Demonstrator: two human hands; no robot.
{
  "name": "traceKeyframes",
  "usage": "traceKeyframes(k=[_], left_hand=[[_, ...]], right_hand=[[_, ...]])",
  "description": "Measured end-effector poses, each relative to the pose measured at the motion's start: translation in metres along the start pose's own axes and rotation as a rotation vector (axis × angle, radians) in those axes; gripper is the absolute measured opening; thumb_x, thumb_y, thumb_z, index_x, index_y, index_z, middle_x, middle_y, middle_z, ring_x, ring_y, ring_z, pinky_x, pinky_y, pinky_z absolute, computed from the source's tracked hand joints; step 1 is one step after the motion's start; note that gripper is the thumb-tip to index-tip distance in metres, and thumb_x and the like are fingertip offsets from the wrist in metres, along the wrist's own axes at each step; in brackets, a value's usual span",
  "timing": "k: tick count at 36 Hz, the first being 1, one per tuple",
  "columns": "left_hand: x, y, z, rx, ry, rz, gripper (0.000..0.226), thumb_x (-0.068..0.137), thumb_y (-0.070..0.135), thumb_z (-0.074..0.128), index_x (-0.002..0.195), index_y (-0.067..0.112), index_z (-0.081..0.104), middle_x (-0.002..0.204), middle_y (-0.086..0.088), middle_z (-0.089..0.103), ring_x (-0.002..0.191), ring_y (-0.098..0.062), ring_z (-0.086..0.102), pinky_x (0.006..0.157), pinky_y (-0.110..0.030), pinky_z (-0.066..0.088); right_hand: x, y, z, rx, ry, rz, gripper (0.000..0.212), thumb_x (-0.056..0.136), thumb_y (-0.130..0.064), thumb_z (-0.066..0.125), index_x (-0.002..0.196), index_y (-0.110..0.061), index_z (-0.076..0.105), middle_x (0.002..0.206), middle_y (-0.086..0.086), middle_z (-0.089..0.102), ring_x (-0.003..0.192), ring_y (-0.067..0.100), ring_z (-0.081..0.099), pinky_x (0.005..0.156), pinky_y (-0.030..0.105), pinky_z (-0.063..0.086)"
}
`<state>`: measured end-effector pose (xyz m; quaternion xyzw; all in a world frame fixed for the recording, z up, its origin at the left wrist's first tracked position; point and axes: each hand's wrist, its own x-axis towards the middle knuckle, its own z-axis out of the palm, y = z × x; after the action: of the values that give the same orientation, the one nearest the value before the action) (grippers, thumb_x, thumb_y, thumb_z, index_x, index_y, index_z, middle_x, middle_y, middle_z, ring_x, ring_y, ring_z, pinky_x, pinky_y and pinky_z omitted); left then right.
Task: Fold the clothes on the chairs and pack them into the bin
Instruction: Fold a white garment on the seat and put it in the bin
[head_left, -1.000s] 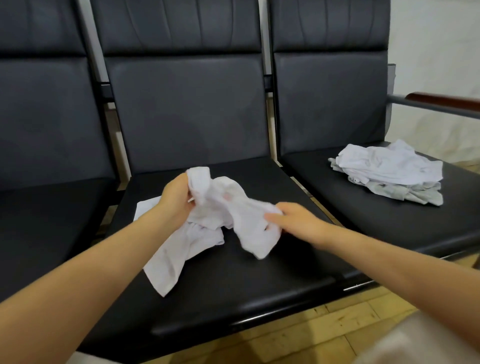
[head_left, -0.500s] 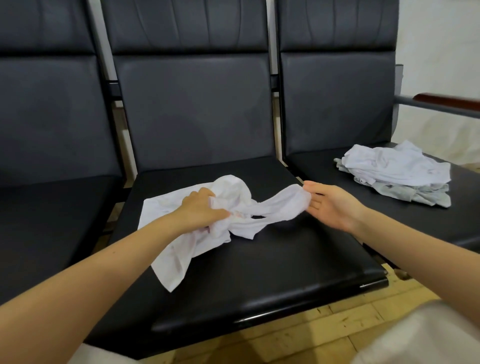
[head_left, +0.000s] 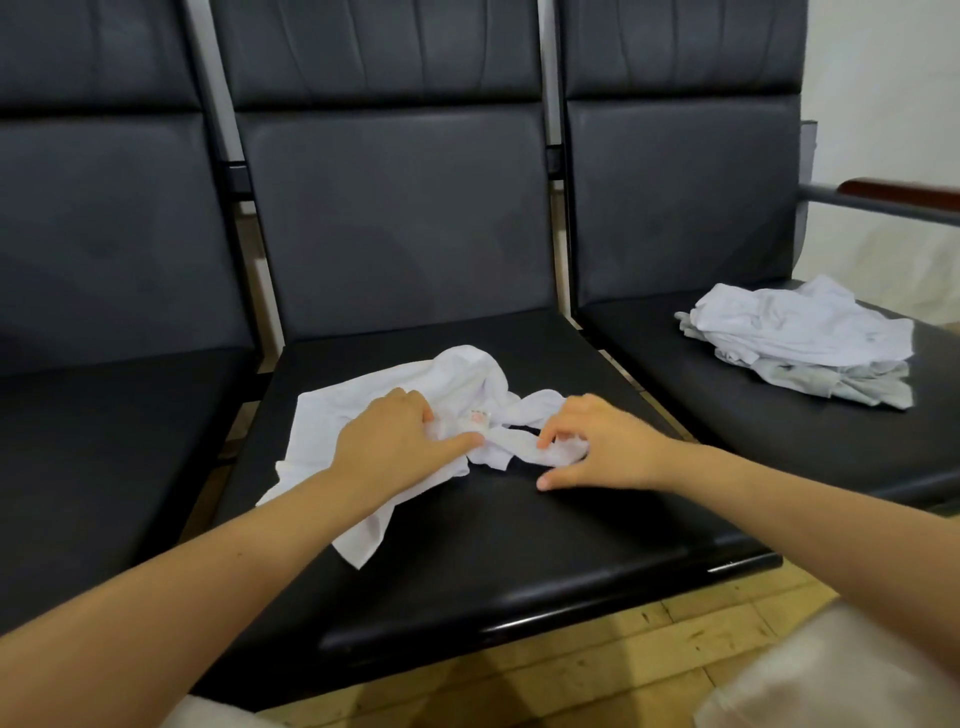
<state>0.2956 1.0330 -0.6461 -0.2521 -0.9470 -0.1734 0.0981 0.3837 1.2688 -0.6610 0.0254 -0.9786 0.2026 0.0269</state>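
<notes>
Both hands work the white garment on the middle seat: our left hand pins it flat, fingers extended, so our right hand, pinching a twisted end, can untangle it.

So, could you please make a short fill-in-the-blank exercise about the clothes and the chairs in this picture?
1. Both hands, left and right, touch a white garment on the ____ chair seat.
2. The clothes pile lies on the ____ chair.
3. At the bottom of that pile is a ____ garment.

Missing words: middle; right; grey
</notes>
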Motion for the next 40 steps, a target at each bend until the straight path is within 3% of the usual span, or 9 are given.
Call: traceKeyframes(k=[4,9,14,20,24,29,32,35,40], left_hand=[[0.001,-0.002,0.004,0.050,-0.016,0.041,0.045,0.078,0.060,0.063,0.100,0.022,0.054,0.097,0.007,0.052,0.087,-0.012,0.052,0.073,-0.030,0.048],[0.021,-0.006,-0.015,-0.526,-0.041,-0.066,0.029,0.093,0.020,0.055,0.065,0.012,0.052,0.068,0.000,0.053,0.068,-0.016,0.049,0.063,-0.028,0.040],[0.037,-0.020,-0.029,-0.876,0.024,-0.224,0.015,0.087,0.006,0.056,0.078,-0.006,0.059,0.073,-0.008,0.050,0.070,-0.016,0.050,0.076,-0.031,0.046],[0.040,-0.023,-0.017,-1.114,-0.055,-0.392,0.019,0.082,0.011,0.067,0.068,0.005,0.055,0.071,-0.009,0.049,0.075,-0.015,0.051,0.079,-0.021,0.046],[0.043,-0.020,-0.012,-0.840,-0.006,-0.399,0.018,0.094,0.021,0.055,0.083,0.008,0.061,0.084,-0.009,0.060,0.075,-0.017,0.057,0.081,-0.035,0.053],[0.045,-0.017,-0.019,-0.785,0.186,-0.353,0.041,0.102,0.034,0.035,0.088,0.001,0.053,0.086,-0.011,0.049,0.076,-0.019,0.045,0.067,-0.033,0.039],[0.046,-0.010,-0.027,-0.900,0.209,-0.335,0.037,0.101,0.038,0.039,0.083,0.008,0.050,0.080,-0.010,0.044,0.078,-0.025,0.042,0.067,-0.029,0.037],[0.042,-0.004,-0.039,-1.118,0.099,-0.326,0.033,0.093,0.041,0.058,0.106,0.011,0.062,0.100,-0.014,0.063,0.098,-0.031,0.062,0.092,-0.041,0.051],[0.038,0.006,-0.072,-1.511,-0.193,-0.222,0.017,0.094,0.017,0.058,0.104,0.004,0.065,0.101,-0.007,0.071,0.093,-0.018,0.069,0.080,-0.031,0.052]], right_hand=[[0.007,0.005,0.002,0.010,0.029,0.013,0.012,0.087,-0.032,0.066,0.093,-0.022,0.068,0.094,-0.005,0.052,0.087,0.010,0.050,0.083,0.027,0.042],[0.007,0.009,-0.017,0.245,0.150,0.098,0.030,0.094,-0.021,0.058,0.089,0.009,0.060,0.089,0.020,0.059,0.077,0.018,0.052,0.073,0.035,0.043],[0.004,0.017,-0.033,0.318,0.275,0.138,0.023,0.096,-0.016,0.054,0.090,0.001,0.068,0.086,0.019,0.066,0.073,0.016,0.054,0.067,0.025,0.042],[0.011,0.026,-0.017,0.268,0.233,0.214,0.030,0.095,-0.023,0.053,0.081,0.000,0.066,0.071,0.006,0.057,0.067,0.011,0.049,0.070,0.032,0.040],[0.017,0.021,-0.014,0.147,0.305,0.271,0.037,0.096,-0.029,0.051,0.067,-0.008,0.062,0.067,0.007,0.058,0.067,0.014,0.050,0.068,0.033,0.042],[0.023,-0.001,-0.027,0.617,0.378,0.372,0.033,0.097,-0.024,0.050,0.068,-0.010,0.056,0.063,0.004,0.053,0.056,0.015,0.052,0.055,0.029,0.041],[0.023,-0.019,-0.042,1.022,0.427,0.332,0.020,0.098,-0.019,0.047,0.088,-0.010,0.062,0.084,0.009,0.065,0.083,0.023,0.070,0.066,0.030,0.053],[0.023,-0.032,-0.055,1.237,0.479,0.260,0.025,0.100,-0.018,0.043,0.113,-0.007,0.062,0.109,0.011,0.067,0.103,0.026,0.065,0.085,0.036,0.055],[0.031,-0.054,-0.082,1.407,0.591,0.245,0.022,0.104,-0.021,0.040,0.102,-0.013,0.060,0.106,0.010,0.066,0.101,0.024,0.063,0.085,0.038,0.053]])
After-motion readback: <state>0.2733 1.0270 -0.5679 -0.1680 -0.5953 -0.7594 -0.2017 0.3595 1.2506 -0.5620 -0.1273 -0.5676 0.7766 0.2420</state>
